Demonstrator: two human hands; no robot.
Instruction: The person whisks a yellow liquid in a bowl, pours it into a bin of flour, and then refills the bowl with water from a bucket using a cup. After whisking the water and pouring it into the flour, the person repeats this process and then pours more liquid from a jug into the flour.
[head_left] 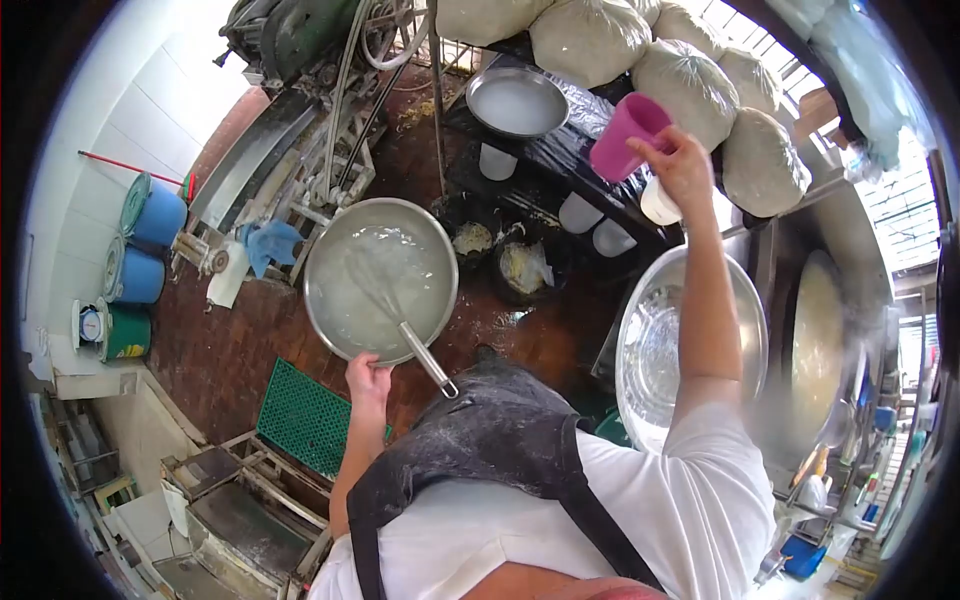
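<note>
With my left hand (369, 378) I grip the near rim of a large metal bowl (318, 318), fingers closed over the edge. Cloudy whitish liquid fills part of the bowl. A whisk (420, 352) leans in it, its wires in the liquid and its metal handle sticking out over the rim toward my apron. Up at the right, my right hand (684, 172) is closed on the handle of a pink plastic pitcher (622, 140). The pitcher is tilted and its contents are hidden. Below my right forearm stands a wide metal basin (637, 300) with clear liquid.
Several bulging tied bags (590, 42) are piled at the back beside a shallow round metal pan (517, 100). A large steaming vat (815, 340) stands at the right. Blue buckets (150, 210) line the left wall near a belt-driven machine (310, 45). A green mat (310, 420) lies on the floor.
</note>
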